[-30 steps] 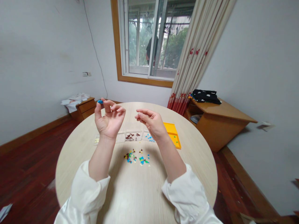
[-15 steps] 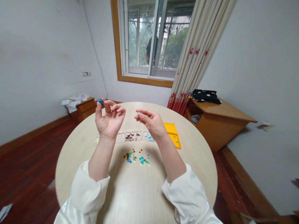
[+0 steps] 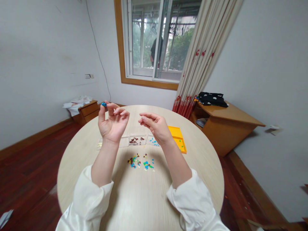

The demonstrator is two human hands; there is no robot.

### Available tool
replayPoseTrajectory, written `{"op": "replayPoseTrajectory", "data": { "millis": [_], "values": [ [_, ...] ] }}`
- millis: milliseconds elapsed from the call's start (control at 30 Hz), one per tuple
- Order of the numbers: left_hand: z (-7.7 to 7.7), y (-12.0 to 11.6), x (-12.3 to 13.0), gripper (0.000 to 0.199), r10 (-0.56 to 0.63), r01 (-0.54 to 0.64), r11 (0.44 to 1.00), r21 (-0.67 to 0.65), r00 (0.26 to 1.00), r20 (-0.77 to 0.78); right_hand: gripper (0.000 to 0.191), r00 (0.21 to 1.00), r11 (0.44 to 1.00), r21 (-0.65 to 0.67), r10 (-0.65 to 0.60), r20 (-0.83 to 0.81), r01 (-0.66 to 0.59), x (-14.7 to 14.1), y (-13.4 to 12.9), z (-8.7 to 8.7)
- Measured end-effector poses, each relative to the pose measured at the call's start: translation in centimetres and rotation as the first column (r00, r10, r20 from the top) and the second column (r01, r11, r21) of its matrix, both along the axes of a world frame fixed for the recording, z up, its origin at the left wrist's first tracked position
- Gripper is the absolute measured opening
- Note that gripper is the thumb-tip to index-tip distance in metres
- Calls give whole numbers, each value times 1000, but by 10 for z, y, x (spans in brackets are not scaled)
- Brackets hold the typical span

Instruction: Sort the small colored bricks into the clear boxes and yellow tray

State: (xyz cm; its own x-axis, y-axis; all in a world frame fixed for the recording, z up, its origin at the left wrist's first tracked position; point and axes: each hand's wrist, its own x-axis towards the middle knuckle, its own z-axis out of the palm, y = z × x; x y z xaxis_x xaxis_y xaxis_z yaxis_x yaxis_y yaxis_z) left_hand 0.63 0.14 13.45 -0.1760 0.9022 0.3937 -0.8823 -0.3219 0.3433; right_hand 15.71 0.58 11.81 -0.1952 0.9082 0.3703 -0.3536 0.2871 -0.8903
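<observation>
A small, blocky, blue, plastic-looking piece [image 3: 103, 104], held above the left side of the round, pale wood-grain table [image 3: 137, 199], could drop if the left hand's [image 3: 112, 125] narrow fingertip pinch slackens; the right hand [image 3: 156, 127], above table centre, is nearly closed, contents indeterminable.

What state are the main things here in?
Left hand: raised, pinching the blue piece
Blue piece: held off the table
Right hand: raised, partly curled, contents unclear
Loose pieces: scattered on the table
Central clear tray: brown pieces inside
Yellow box: open
Curtain: drawn aside
</observation>
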Motion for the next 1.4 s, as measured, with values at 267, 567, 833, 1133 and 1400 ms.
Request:
{"op": "replayPoseTrajectory", "data": {
  "millis": [267,567,833,1133,1400],
  "values": [
    [-1,1,0,33,-13,13,1000,4,1000,-21,29,1000,1000,-5,4,2,-4,-1,1,-2],
    [0,-1,1,36,-37,37,999,4,999,10,29,1000,1000,-3,9,5,-9,-1,1,-1],
    [0,0,1,36,-21,21,1000,6,1000,-5,30,1000,1000,0,0,26,0,0,1,-1],
    [1,-2,2,37,-30,30,1000,-8,1000,-10,30,1000,1000,-6,6,21,-6,0,1,-2],
    [0,0,1,33,-8,8,1000,5,999,-43,30,1000,1000,5,6,14,-6,-1,0,-1]
  ]
}}
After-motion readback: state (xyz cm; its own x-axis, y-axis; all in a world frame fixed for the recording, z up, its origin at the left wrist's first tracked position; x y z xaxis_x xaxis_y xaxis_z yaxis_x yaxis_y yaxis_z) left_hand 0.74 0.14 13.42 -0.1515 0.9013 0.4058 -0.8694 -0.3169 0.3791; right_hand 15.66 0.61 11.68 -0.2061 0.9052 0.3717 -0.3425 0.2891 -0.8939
